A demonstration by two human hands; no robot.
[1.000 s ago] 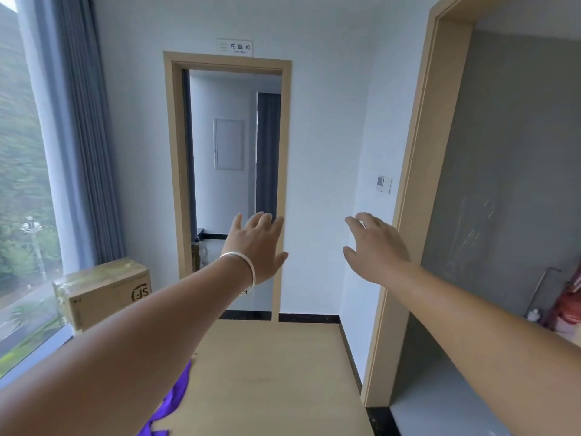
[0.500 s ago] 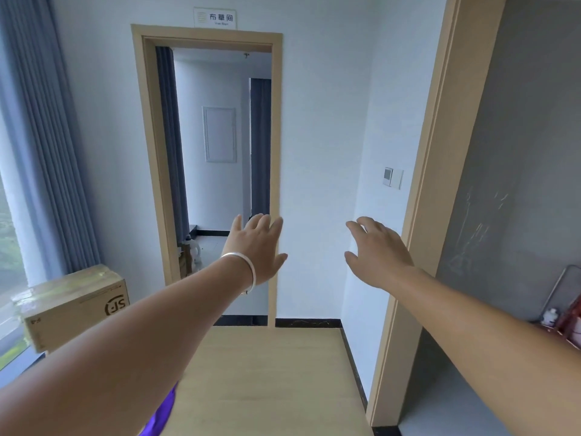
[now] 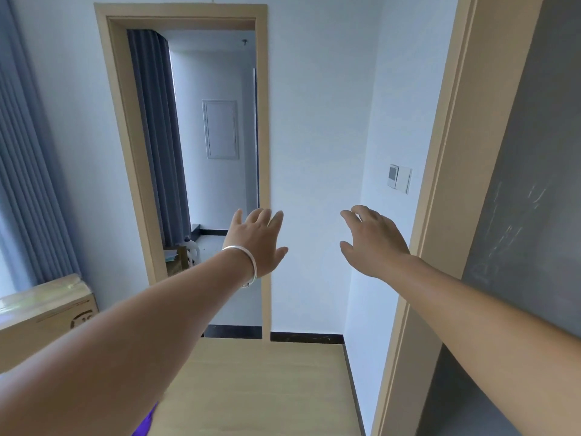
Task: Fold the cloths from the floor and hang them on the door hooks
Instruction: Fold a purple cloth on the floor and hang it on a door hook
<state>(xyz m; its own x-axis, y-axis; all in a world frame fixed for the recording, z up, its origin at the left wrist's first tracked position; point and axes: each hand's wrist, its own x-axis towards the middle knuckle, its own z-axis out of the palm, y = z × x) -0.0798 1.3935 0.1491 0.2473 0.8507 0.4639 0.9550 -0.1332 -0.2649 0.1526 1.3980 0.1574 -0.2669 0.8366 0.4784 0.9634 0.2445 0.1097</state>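
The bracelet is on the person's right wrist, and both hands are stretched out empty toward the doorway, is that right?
Not quite. In the head view the silver bracelet sits on the left wrist, just behind the left hand; the right hand has a bare wrist. The rest holds: both hands are stretched out empty toward the doorway.

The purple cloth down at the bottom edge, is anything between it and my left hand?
The left hand is raised in front, open, far above the purple cloth. Only a sliver of cloth shows on the floor, and the left forearm covers most of it, so it cannot be judged fully.
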